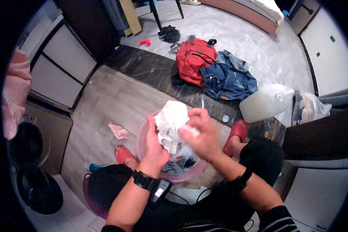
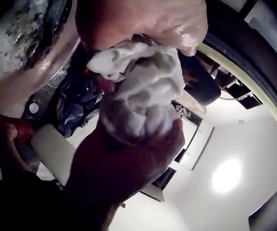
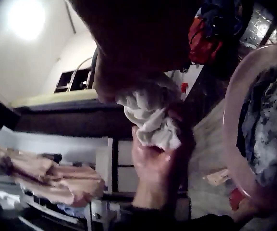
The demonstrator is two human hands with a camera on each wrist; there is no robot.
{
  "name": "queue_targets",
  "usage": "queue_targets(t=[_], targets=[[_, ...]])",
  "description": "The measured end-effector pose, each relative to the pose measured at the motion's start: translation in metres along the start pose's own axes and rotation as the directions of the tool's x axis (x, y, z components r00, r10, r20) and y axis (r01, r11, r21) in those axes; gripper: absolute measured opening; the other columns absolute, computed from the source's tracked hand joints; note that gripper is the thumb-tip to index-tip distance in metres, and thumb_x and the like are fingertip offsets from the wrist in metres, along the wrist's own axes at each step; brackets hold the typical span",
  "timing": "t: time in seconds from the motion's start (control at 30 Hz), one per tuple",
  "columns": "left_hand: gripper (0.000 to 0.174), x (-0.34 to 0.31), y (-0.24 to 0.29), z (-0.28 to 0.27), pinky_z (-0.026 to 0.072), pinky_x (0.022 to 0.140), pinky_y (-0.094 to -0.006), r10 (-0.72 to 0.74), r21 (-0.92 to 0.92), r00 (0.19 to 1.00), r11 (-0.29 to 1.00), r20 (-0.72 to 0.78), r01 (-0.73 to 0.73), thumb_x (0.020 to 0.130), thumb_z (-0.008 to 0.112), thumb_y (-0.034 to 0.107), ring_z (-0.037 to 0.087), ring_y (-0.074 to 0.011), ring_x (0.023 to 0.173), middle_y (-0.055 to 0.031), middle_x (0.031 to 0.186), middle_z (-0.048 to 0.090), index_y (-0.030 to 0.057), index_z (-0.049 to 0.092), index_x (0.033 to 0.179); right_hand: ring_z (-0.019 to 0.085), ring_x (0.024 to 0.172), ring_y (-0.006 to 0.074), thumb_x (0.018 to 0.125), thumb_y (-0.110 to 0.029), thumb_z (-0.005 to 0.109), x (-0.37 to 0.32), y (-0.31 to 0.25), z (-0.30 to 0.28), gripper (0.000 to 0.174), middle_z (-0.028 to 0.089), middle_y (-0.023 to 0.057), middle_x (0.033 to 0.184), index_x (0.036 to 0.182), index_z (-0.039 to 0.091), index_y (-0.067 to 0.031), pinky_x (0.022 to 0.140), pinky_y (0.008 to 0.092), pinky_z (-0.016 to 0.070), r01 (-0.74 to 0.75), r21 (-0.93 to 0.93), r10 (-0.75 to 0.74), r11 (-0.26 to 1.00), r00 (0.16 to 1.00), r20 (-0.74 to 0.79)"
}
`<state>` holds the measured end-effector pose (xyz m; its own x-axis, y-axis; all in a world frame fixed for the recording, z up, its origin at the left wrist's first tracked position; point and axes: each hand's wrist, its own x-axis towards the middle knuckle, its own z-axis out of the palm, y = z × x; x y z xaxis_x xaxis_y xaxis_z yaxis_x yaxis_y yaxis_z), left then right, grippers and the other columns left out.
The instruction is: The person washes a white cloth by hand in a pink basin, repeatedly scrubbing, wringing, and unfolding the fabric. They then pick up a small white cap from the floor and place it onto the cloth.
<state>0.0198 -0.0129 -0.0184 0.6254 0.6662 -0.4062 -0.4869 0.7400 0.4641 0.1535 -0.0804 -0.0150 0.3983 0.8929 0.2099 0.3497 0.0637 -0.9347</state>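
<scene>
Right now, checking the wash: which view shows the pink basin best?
Head view: the pink basin shows most of its round rim. Right wrist view catches one curved side; left wrist view, just a foamy corner.

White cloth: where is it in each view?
Head: white cloth centre, gripped by left hand and right hand.
Left wrist: cloth centre.
Right wrist: cloth centre.
Shared landmark: pink basin below it in head; upper left in left wrist; right side in right wrist.
</scene>
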Motion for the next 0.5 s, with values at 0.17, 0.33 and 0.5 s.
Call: queue_targets(t=[0.17,0.33,0.5], targets=[[0.056,0.012,-0.005,-0.016,0.0496,0.085,-0.0333,-0.104,-0.134,0.994,0.986,-0.044,0.097,0.095,0.036,0.056,0.06,-0.0187,0.1,-0.0037,0.112,0.063,0.0102,0.055,0.121,0.04,0.121,0.0474,0.068,-0.023,0.073,-0.018,-0.005,0.035,0.026,0.042,0.0257,0.128,0.076,0.056,-0.005,0.104,0.05,0.0328,0.439,-0.149,-0.42,0.886,0.896,0.144],[0.043,0.017,-0.018,-0.028,0.0499,0.083,-0.0324,-0.055,0.068,0.986,0.995,-0.154,0.066,0.097,0.038,0.045,0.06,-0.0196,0.096,-0.0053,0.108,0.061,0.0112,0.055,0.119,0.044,0.114,0.0452,0.074,-0.015,0.066,-0.007,0.01,0.055,0.018,0.047,0.0235,0.124,0.079,0.055,-0.0026,0.092,0.055,0.0373,0.348,-0.117,-0.349,0.93,0.937,0.01],[0.044,0.02,-0.024,-0.026,0.0518,0.058,-0.0358,-0.044,0.328,0.928,0.929,-0.37,0.174,0.098,0.039,0.043,0.063,-0.0191,0.081,-0.0057,0.1,0.062,0.0058,0.056,0.114,0.059,0.073,0.0356,0.087,-0.02,0.054,0.016,0.01,0.056,0.019,0.06,0.0162,0.081,0.083,0.057,-0.0011,0.066,0.0411,0.0473,-0.269,-0.182,0.251,0.946,0.961,-0.119]])
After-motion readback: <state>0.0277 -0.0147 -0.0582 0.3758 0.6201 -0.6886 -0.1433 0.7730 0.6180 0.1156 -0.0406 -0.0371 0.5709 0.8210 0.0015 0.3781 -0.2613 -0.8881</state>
